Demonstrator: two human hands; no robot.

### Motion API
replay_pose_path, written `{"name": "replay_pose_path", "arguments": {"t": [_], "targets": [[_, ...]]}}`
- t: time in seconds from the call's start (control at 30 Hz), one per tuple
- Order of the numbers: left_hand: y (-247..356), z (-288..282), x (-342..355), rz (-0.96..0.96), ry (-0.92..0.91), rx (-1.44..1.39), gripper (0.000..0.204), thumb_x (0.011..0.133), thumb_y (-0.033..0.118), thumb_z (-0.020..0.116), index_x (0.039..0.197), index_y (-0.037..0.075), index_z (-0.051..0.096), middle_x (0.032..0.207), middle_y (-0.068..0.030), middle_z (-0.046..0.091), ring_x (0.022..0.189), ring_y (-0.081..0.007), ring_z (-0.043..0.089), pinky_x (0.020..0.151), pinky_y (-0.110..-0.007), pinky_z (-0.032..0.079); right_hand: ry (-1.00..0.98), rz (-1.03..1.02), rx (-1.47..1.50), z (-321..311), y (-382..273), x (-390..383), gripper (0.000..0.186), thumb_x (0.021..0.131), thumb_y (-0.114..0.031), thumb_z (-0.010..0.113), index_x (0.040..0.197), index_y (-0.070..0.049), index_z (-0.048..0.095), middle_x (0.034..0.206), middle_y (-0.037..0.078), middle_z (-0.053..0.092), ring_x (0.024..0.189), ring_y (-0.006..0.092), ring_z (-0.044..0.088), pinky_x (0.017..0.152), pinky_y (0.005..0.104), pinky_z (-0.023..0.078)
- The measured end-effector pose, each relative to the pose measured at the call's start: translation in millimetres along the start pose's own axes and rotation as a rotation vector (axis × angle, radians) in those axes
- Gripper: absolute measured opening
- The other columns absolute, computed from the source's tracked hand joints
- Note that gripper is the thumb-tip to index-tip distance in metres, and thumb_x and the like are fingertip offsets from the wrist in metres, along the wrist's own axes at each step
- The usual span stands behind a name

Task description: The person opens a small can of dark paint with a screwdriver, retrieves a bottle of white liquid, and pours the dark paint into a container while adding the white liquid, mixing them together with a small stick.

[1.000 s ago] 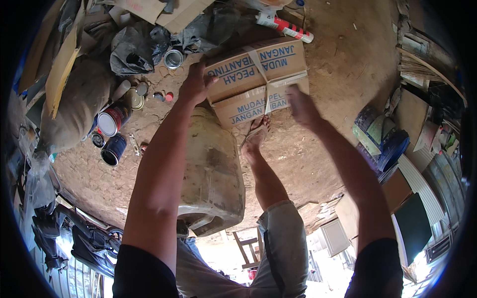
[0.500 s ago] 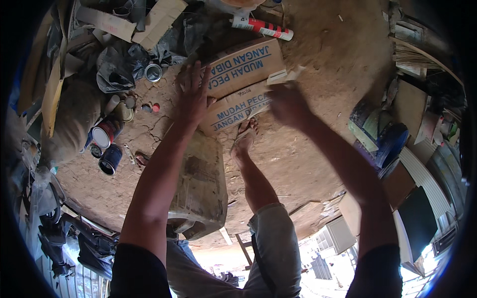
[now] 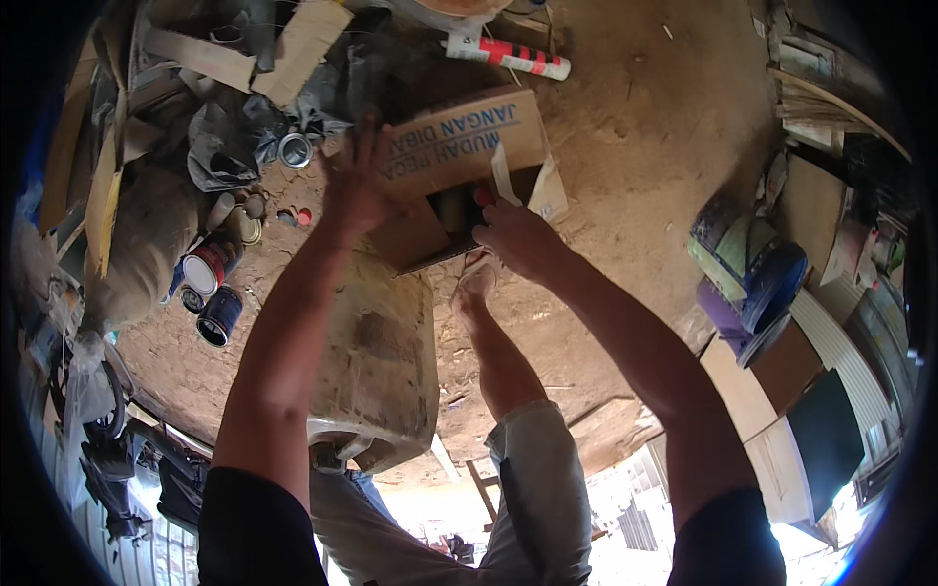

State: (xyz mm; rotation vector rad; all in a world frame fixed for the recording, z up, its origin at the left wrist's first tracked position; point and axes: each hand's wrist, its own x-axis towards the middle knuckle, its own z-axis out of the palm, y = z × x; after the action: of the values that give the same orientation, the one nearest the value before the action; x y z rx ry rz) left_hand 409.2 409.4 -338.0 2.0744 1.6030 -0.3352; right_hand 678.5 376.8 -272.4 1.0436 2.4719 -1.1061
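Observation:
A cardboard box (image 3: pixel 459 137) with blue lettering lies on the dirt floor ahead of me, its near side open onto a dark inside. My left hand (image 3: pixel 360 186) rests against the box's left end, fingers spread. At the opening, my right hand (image 3: pixel 518 234) has its fingers curled in by a small red thing (image 3: pixel 484 195); what they grip is partly hidden. A pale strip of tape or torn card (image 3: pixel 502 174) stands up beside those fingers. On the right of the opening, a flap (image 3: pixel 549 190) hangs outward.
A stained plastic jerrycan (image 3: pixel 376 361) stands between my left arm and my leg. Several paint cans (image 3: pixel 217 314) and an empty tin (image 3: pixel 295 149) are at left. Beyond the box lies a red-and-white cartridge tube (image 3: pixel 508 57). A stained bucket (image 3: pixel 767 283) sits at right.
The box's near side has come open, showing its dark inside. My right hand has moved left and down to the opening. My left hand has shifted slightly left.

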Motion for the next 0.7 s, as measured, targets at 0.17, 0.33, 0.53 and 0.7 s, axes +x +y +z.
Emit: {"name": "replay_pose_path", "arguments": {"t": [0.17, 0.33, 0.53, 0.7], "targets": [[16.5, 7.1, 3.4, 0.121, 0.016, -0.050, 0.120, 0.061, 0.052, 0.080, 0.150, 0.003, 0.017, 0.143, -0.0247, 0.030, 0.129, -0.0455, 0.036, 0.103, -0.066, 0.028, 0.042, 0.075, -0.090, 18.4, 20.6, 42.3, 0.018, 0.069, -0.016, 0.072, 0.086, -0.011, 0.068, 0.088, 0.010, 0.063, 0.088, 0.0273, 0.063, 0.075, 0.0407, 0.052], [6.2, -26.2, -1.2, 0.131, -0.023, -0.060, 0.106, 0.060, 0.046, 0.078, 0.147, 0.007, 0.029, 0.129, -0.0220, 0.040, 0.117, -0.0426, 0.045, 0.096, -0.057, 0.042, -0.106, -0.022, -0.126, 2.6, 22.2, 42.4, 0.010, 0.071, -0.015, 0.072, 0.079, -0.011, 0.067, 0.076, 0.009, 0.061, 0.078, 0.0294, 0.063, 0.075, 0.0444, 0.049], [-43.2, -50.5, 0.7, 0.168, -0.031, -0.258, 0.022, 0.078, 0.020, 0.064, 0.096, 0.006, 0.069, 0.086, -0.0189, 0.067, 0.081, -0.0335, 0.069, 0.070, -0.043, 0.057, 0.130, -0.170, -0.105, -33.4, -14.1, 52.0, 0.013, 0.069, -0.011, 0.073, 0.073, -0.010, 0.061, 0.079, 0.006, 0.058, 0.088, 0.0266, 0.059, 0.089, 0.0401, 0.044], [-57.3, -100.4, -2.0, 0.255, -0.066, -0.159, 0.012, 0.082, 0.010, 0.058, 0.088, 0.005, 0.067, 0.078, -0.0147, 0.068, 0.076, -0.0336, 0.069, 0.065, -0.043, 0.058, 0.215, -0.270, -0.230, -35.7, -13.6, 50.3, 0.015, 0.065, -0.009, 0.071, 0.070, -0.013, 0.058, 0.079, 0.003, 0.056, 0.088, 0.0219, 0.057, 0.092, 0.0423, 0.041]]}}
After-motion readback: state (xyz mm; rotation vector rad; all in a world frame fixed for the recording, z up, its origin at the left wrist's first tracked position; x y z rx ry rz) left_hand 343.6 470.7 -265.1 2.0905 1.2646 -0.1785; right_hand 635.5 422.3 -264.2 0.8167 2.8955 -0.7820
